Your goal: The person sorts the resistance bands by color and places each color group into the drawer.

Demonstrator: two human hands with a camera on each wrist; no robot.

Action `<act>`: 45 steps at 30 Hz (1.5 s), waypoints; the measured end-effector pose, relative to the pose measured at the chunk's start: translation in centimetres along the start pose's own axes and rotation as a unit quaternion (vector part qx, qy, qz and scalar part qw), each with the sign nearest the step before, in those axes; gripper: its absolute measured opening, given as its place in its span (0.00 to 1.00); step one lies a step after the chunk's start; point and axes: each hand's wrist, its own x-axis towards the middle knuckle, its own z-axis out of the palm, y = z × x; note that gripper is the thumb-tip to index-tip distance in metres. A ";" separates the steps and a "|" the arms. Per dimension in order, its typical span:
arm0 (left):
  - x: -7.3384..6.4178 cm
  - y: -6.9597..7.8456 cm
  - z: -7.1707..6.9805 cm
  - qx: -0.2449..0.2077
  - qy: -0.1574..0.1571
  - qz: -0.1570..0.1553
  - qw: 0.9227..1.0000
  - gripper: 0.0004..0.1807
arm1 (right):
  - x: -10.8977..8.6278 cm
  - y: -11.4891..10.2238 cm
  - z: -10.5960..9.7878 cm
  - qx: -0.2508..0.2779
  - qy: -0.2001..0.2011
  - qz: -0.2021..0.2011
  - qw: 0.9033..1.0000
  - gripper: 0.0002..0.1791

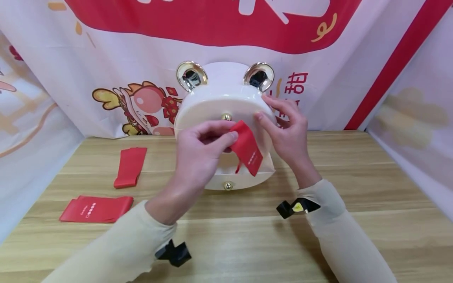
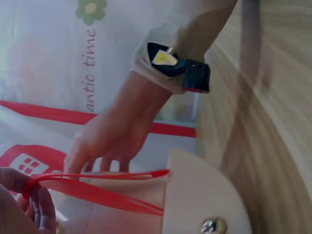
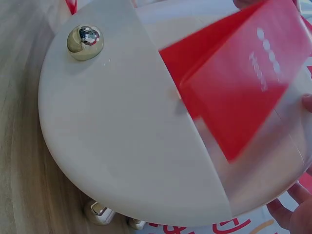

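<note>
A white round-fronted drawer box [image 1: 226, 92] with gold knobs and two gold-rimmed round ears stands on the table. Its lower drawer [image 1: 244, 179] is pulled out. My left hand [image 1: 198, 151] pinches the top end of a folded red packet [image 1: 247, 149] with white print. The packet hangs in loose layers in front of the box, its lower end over the open drawer. At the box's right edge, my right hand [image 1: 291, 129] holds on, thumb on the front face and fingers along the side. In the right wrist view the drawer front [image 3: 126, 126] hides the packet's lowest part.
Two more red items lie on the left of the wooden table: a folded strip [image 1: 130, 167] and, nearer, a printed packet [image 1: 95, 209]. A printed cloth backdrop [image 1: 134, 59] rises right behind the box. Black wrist cameras [image 1: 175, 253] sit on both sleeves.
</note>
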 end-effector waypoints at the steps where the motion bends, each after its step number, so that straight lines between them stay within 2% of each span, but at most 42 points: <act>1: 0.1 -0.4 0.5 -0.008 0.002 0.005 1.000 0.10 | 0.0 0.0 0.0 0.000 0.000 -0.002 1.000 0.23; 4: 0.4 -1.2 1.7 -0.032 0.007 0.020 0.999 0.10 | 0.0 0.1 -0.1 0.002 0.000 -0.004 1.000 0.24; 7: 0.7 -1.8 2.2 -0.042 0.010 0.030 0.999 0.10 | 0.1 0.1 -0.1 0.003 0.000 -0.005 1.000 0.23; 15: 1.1 -2.2 3.2 -0.083 0.005 0.028 0.996 0.10 | 0.1 -0.1 -0.2 0.000 -0.002 0.006 1.000 0.22; 21: 1.1 -2.5 3.3 -0.081 0.013 0.023 0.996 0.10 | 0.1 -0.2 -0.1 -0.001 -0.001 0.004 1.000 0.22; 25: 1.1 -3.3 3.0 -0.049 0.022 0.021 0.998 0.09 | 0.1 -0.2 -0.2 0.000 -0.002 0.003 1.000 0.22; 30: 0.7 -4.8 2.0 0.032 0.031 0.022 0.999 0.08 | 0.1 -0.2 -0.1 0.004 -0.001 0.001 1.000 0.22; 36: 0.3 -6.1 0.4 0.133 0.036 0.050 0.989 0.09 | 0.1 -0.1 0.0 0.008 0.003 -0.003 1.000 0.22; 41: 0.2 -7.0 -0.5 0.175 0.019 0.053 0.983 0.09 | 0.1 -0.1 0.0 0.008 0.005 -0.001 1.000 0.22; 45: 0.2 -7.4 -1.2 0.201 0.018 0.065 0.977 0.09 | 0.1 -0.1 0.0 0.009 0.004 0.000 1.000 0.22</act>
